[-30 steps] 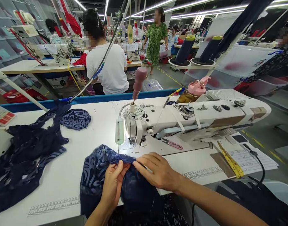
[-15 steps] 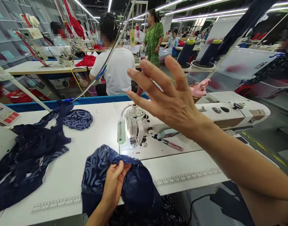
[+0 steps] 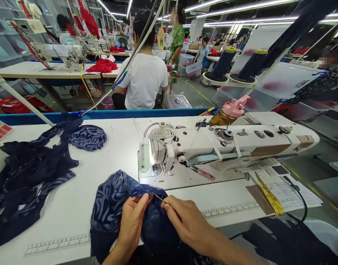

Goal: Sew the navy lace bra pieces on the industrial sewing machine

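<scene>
My left hand is closed on the lace-trimmed upper edge of a navy bra, thumb on top. One cup shows a light wavy pattern; the other is plain dark. In my right hand, fingers closed, is a thin pointed metal tool. Its tip meets the bra's edge beside my left fingertips. Most of the tool is hidden in the hand, so its exact kind cannot be told. Just beyond the bra stands a white sewing machine, its lit needle area above the bed plate.
Pink-handled thread snips lie on the machine bed. Navy garments and a patterned cup piece lie at left. A pink-lidded bottle stands behind the machine. A yellow tape measure lies at right. A person in white sits ahead.
My right hand has come down from its raised, spread pose over the machine to the bra, and its fingers have closed round the thin tool. My left hand keeps its hold.
</scene>
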Demonstrator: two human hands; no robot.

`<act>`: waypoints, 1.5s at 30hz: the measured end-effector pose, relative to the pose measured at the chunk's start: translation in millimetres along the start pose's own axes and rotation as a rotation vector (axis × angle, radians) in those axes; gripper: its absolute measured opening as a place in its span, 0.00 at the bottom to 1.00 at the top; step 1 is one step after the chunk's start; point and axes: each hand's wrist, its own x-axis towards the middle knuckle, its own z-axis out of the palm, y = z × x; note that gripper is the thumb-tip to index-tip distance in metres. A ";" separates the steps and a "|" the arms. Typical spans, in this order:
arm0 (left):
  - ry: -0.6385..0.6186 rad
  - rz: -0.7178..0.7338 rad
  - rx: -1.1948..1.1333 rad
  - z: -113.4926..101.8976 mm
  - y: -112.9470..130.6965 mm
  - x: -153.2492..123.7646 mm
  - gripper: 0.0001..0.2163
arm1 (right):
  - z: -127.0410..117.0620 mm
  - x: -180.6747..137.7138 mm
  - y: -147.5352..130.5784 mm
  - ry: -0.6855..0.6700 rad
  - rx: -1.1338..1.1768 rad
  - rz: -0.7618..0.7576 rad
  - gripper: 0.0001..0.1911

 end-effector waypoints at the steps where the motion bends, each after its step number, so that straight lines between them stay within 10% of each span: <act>1: -0.005 0.000 0.007 0.5 -0.1 0.0 0.13 | 15.8 -5.2 0.1 -0.061 0.079 0.093 0.11; 6: 0.000 0.006 0.039 1.5 0.7 -0.5 0.12 | 47.0 -8.3 0.8 -0.118 0.182 0.272 0.12; 45: 0.077 0.048 0.087 -0.6 -6.3 -1.0 0.15 | 56.7 -10.4 0.8 -0.067 0.240 0.334 0.12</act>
